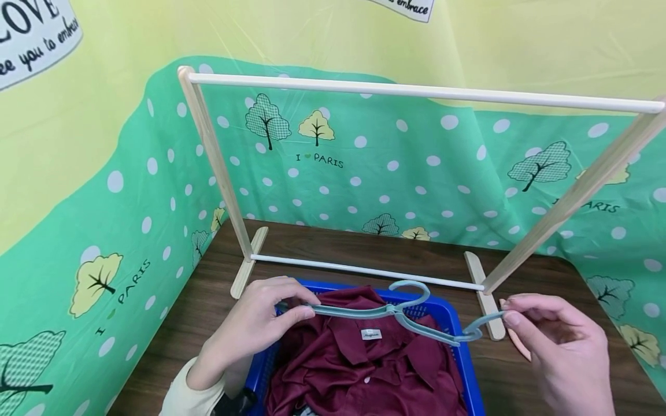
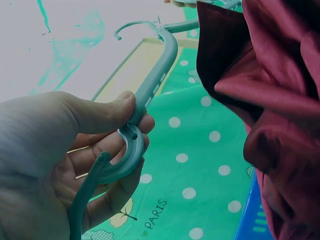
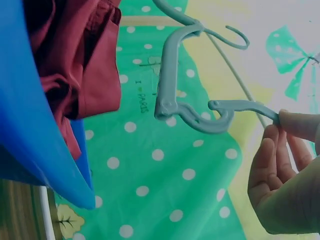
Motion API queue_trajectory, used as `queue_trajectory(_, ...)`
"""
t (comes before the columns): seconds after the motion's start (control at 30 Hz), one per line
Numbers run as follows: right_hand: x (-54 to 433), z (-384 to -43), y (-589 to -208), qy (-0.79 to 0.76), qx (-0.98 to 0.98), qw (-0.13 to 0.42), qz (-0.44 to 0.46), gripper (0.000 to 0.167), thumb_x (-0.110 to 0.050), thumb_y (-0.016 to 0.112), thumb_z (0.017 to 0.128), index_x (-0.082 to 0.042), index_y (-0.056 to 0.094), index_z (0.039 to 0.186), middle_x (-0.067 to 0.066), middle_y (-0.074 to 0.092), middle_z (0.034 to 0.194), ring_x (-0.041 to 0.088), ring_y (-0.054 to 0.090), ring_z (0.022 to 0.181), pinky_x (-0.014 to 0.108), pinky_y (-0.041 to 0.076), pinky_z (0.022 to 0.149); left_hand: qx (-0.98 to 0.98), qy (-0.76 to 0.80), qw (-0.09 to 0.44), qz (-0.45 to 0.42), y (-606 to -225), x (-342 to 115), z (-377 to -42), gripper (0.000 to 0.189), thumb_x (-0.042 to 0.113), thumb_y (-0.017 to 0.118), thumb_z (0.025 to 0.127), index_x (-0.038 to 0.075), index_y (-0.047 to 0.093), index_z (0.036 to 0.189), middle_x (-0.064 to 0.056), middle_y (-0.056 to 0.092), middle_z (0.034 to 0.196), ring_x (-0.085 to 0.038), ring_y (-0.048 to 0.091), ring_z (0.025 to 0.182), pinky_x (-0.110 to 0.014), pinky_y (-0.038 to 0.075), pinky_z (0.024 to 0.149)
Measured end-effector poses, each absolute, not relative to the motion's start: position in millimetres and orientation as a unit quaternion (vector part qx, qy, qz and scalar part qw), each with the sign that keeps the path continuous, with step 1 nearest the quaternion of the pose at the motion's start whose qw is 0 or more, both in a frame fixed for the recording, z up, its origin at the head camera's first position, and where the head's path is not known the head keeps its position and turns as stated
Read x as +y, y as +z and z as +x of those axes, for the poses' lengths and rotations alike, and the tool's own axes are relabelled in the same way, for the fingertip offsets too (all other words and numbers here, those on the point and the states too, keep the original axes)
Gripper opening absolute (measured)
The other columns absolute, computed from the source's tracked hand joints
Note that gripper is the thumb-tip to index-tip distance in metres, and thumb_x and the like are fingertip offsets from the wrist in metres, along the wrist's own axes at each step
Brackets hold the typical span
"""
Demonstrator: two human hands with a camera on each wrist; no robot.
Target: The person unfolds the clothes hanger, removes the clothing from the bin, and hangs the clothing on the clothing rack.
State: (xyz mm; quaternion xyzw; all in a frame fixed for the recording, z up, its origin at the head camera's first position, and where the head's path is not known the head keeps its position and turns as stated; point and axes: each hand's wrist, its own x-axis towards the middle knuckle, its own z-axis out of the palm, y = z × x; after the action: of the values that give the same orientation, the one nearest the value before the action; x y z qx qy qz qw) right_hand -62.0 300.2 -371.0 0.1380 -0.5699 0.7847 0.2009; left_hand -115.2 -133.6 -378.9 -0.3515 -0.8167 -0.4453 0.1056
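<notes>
A pale teal folding plastic hanger (image 1: pixel 359 312) is held level over a blue basket (image 1: pixel 451 316), its hook pointing up and away. My left hand (image 1: pixel 265 315) grips the hanger's left arm between thumb and fingers; in the left wrist view the curled end piece (image 2: pixel 131 150) lies across those fingers. With thumb and fingertips my right hand (image 1: pixel 557 341) pinches the tip of the right end piece (image 3: pixel 245 105), which is swung outward from the arm. Beneath the hanger a maroon shirt (image 1: pixel 382 370) lies bunched in the basket, collar and label facing up.
Behind the basket stands a wooden garment rack with a white top rail (image 1: pixel 416 91) and a white lower rail (image 1: pixel 359 269). A peach curved piece (image 1: pixel 516 341) lies on the dark wood table (image 1: pixel 499 375), partly behind my right hand. Patterned cloth (image 1: pixel 333 190) hangs around the table.
</notes>
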Motion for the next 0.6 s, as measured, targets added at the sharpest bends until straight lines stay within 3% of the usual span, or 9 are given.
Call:
queue_trajectory(0.2,307,-64,-366,0.779,-0.574,0.237,0.092,0.03,0.04,0.05,0.092,0.028,0.064,0.115,0.02,0.08,0.104,0.024,0.079,0.09,0.025,0.064,0.068,-0.815,-0.441,0.133,-0.352,-377,-141,-119,0.016,0.01,0.084,0.099,0.023,0.083,0.108,0.01,0.081,0.105,-0.004,0.073,0.092,-0.028,0.06,0.08)
queue_trajectory(0.33,312,-65,-365,0.785,-0.559,0.254,0.084,0.028,0.039,0.05,0.094,0.029,0.063,0.117,0.022,0.079,0.105,0.025,0.079,0.094,0.028,0.066,0.074,-0.815,-0.442,0.151,-0.342,-375,-145,-121,0.019,0.007,0.084,0.099,0.023,0.083,0.11,0.008,0.081,0.106,-0.007,0.072,0.095,-0.026,0.059,0.073)
queue_trajectory(0.5,316,-66,-366,0.788,-0.549,0.268,0.073,0.027,0.036,0.049,0.096,0.03,0.063,0.118,0.021,0.079,0.107,0.024,0.077,0.091,0.025,0.064,0.071,-0.804,-0.46,0.173,-0.335,-373,-150,-121,0.024,0.0,0.084,0.096,0.021,0.084,0.108,0.005,0.081,0.105,-0.009,0.072,0.091,-0.02,0.055,0.06)
queue_trajectory(0.6,319,-66,-368,0.801,-0.531,0.261,0.09,0.028,0.036,0.047,0.097,0.029,0.063,0.119,0.023,0.078,0.109,0.025,0.077,0.089,0.026,0.065,0.073,-0.799,-0.463,0.19,-0.334,-373,-152,-123,0.026,-0.001,0.085,0.095,0.021,0.084,0.108,0.006,0.081,0.104,-0.01,0.072,0.091,-0.02,0.056,0.065)
